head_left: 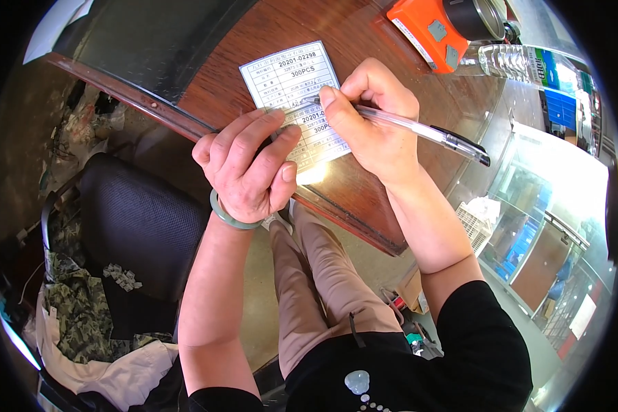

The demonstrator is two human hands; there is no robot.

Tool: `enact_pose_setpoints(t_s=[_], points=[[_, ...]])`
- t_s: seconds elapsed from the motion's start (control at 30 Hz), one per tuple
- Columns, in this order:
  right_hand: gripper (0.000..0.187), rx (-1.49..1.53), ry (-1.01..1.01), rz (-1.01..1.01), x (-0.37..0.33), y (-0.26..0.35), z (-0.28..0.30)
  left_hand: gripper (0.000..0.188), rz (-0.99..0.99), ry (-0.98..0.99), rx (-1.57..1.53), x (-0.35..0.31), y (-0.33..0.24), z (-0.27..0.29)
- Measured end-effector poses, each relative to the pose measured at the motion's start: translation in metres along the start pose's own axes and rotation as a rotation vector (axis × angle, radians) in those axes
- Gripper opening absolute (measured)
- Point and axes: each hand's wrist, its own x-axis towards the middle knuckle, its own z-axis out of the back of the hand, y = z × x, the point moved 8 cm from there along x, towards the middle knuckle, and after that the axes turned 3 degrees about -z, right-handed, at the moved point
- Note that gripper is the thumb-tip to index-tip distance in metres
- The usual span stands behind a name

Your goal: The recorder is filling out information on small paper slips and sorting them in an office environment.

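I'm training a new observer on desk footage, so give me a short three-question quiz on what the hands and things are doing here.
1. True or false: the right hand holds a clear pen with its tip on the white label sheet.
2. What does the left hand do? A) lifts the bottle B) presses the sheet down on the wooden table C) rests on the chair
3. Fill in: on the left wrist sits a pale green ____.

Key: 1 true; 2 B; 3 bangle.
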Motion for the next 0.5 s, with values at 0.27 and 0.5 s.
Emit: enact_pose_setpoints(t_s=[0.27, 0.5], points=[[0.029, -0.047, 0.037, 0.077, 0.0001, 0.0045, 0.0003, 0.025, -0.003, -0.005, -0.008, 0.0001, 0.0001, -0.0002], [0.030, -0.018, 0.009, -0.001, -0.0010, 0.0026, 0.0002, 0.025, -0.004, -0.006, -0.003, 0.0000, 0.0000, 0.0000]])
